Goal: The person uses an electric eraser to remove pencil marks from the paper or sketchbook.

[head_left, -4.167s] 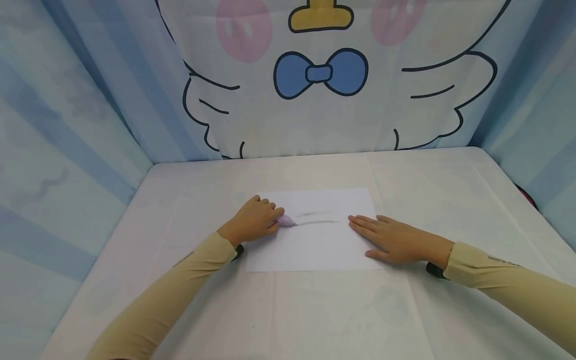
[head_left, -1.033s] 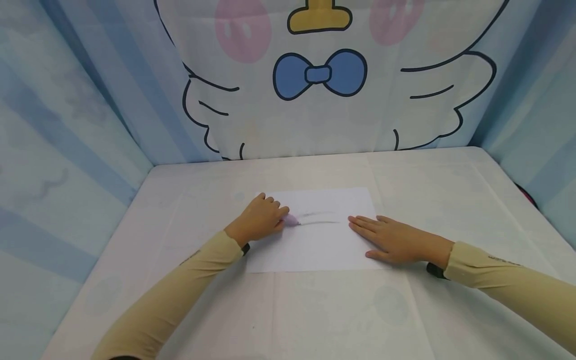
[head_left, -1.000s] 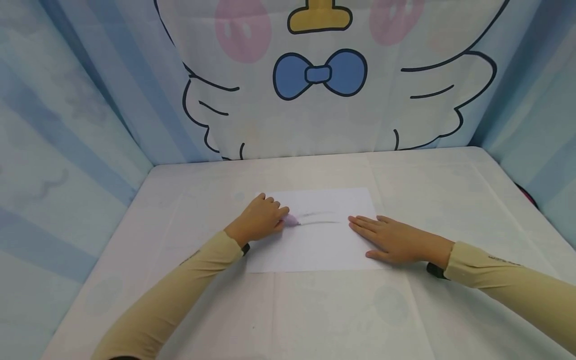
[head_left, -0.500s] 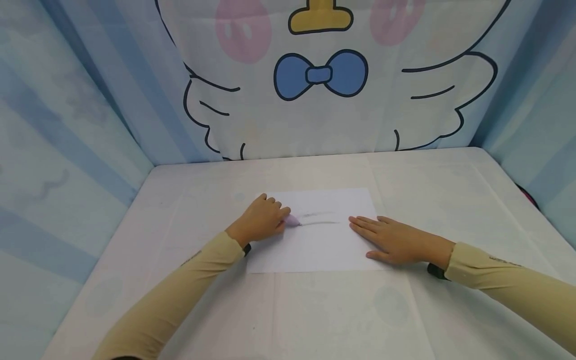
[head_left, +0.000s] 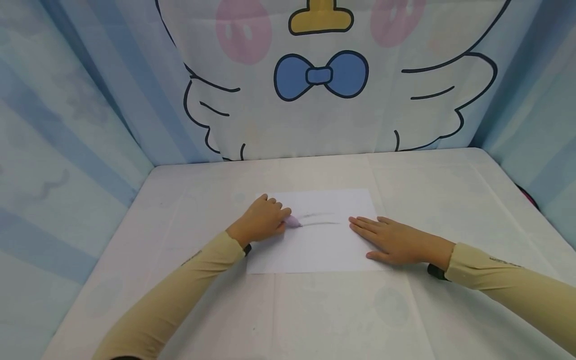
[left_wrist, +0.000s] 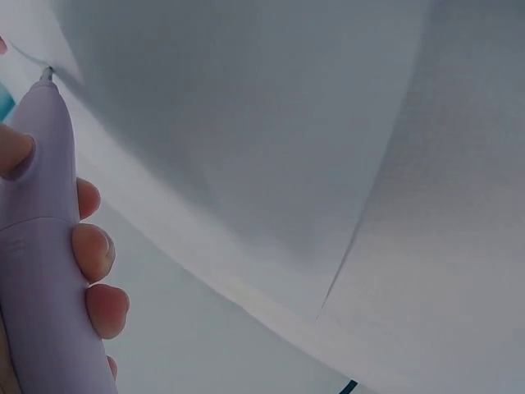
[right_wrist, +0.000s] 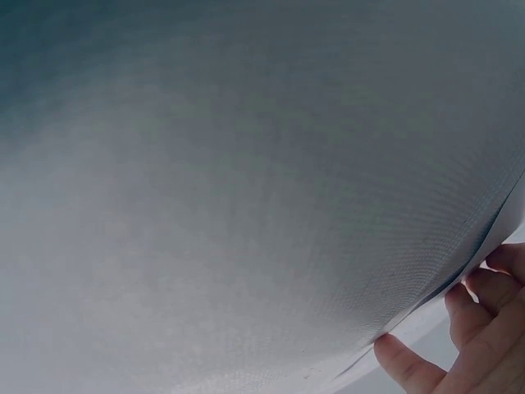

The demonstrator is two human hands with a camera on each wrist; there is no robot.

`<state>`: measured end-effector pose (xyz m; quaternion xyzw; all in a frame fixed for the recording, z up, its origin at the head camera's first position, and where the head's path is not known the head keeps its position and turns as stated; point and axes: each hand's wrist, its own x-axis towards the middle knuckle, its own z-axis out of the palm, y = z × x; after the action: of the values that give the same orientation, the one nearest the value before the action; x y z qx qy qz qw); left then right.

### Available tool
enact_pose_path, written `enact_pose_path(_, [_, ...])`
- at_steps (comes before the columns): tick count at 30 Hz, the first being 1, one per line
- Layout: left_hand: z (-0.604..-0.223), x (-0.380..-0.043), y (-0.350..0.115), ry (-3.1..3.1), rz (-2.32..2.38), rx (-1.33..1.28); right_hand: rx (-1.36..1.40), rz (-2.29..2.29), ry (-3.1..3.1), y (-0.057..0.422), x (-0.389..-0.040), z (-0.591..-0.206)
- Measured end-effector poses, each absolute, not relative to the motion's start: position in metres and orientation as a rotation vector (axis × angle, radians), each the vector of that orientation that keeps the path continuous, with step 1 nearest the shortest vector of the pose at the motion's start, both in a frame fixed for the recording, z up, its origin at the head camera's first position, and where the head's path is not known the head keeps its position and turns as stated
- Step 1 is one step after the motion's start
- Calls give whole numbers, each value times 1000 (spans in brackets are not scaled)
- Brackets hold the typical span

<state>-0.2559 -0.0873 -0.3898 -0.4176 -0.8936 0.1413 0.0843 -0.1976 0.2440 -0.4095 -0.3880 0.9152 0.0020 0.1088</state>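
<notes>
My left hand (head_left: 261,219) grips a lilac electric eraser (head_left: 292,221) on the left part of a white paper sheet (head_left: 315,255). In the left wrist view the thumb lies on a button of the eraser (left_wrist: 37,279), and several fingers curl round its barrel. Its narrow grey tip touches the paper at the left end of a thin grey line (head_left: 321,223). Above that line runs a fainter, broken grey line (head_left: 317,215). My right hand (head_left: 391,240) rests flat on the sheet's right edge with straight fingers. The right wrist view shows its fingertips (right_wrist: 402,361) at the paper's edge.
A pale cloth covers the table (head_left: 342,315) under the sheet. Behind it hangs a curtain with a printed blue bow (head_left: 319,75). Blue striped curtains (head_left: 67,150) close off both sides. A dark cord-like thing (head_left: 526,196) shows at the right edge.
Since the earliest frame, my left hand has shifted slightly right along the lower line with the electric eraser. Over the last second it has barely moved. My right hand has stayed in place.
</notes>
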Motion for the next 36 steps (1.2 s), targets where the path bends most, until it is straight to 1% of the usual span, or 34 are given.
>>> enact_pose_path(36, [-390,-257,-83,-2643,442,-1246,-1154,6,2695,247,-198,-412])
